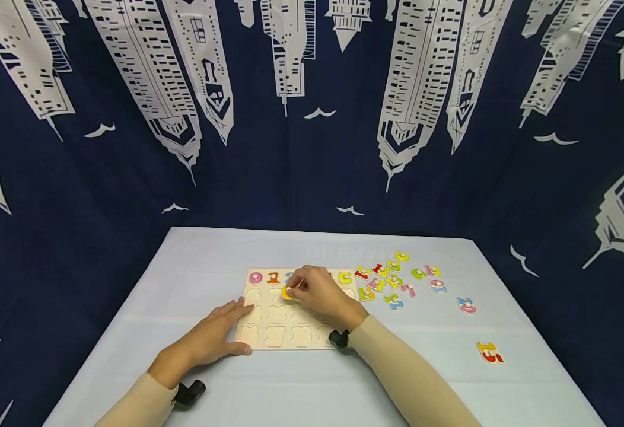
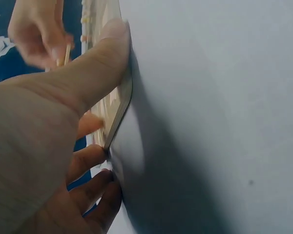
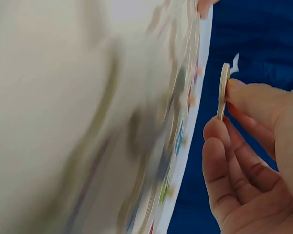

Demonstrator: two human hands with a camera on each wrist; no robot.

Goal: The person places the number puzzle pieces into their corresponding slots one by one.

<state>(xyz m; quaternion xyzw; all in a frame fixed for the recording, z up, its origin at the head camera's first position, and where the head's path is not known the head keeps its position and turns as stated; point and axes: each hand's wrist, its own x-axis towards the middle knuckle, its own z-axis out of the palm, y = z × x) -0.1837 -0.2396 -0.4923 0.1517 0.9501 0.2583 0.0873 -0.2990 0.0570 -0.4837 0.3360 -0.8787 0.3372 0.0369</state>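
A pale wooden number puzzle board (image 1: 301,337) lies on the white table. My right hand (image 1: 322,293) pinches a yellow puzzle piece (image 1: 286,293) between thumb and fingertips over the board's second row. Edge-on in the right wrist view, that piece (image 3: 223,90) is held off the board; its number cannot be read. At the board's left side rests my left hand (image 1: 210,333), fingers extended along the edge and thumb by the near corner. In the top row sit a pink 0 (image 1: 255,277), a red 1 (image 1: 273,277) and a yellow-green 5 (image 1: 344,278); the right hand hides part of that row.
Several loose number pieces (image 1: 394,281) lie scattered right of the board. Farther out are a blue-and-pink piece (image 1: 467,305) and a yellow-and-red piece (image 1: 490,353). Behind the table (image 1: 226,246) hangs a dark blue cloth (image 1: 290,166) with white building prints.
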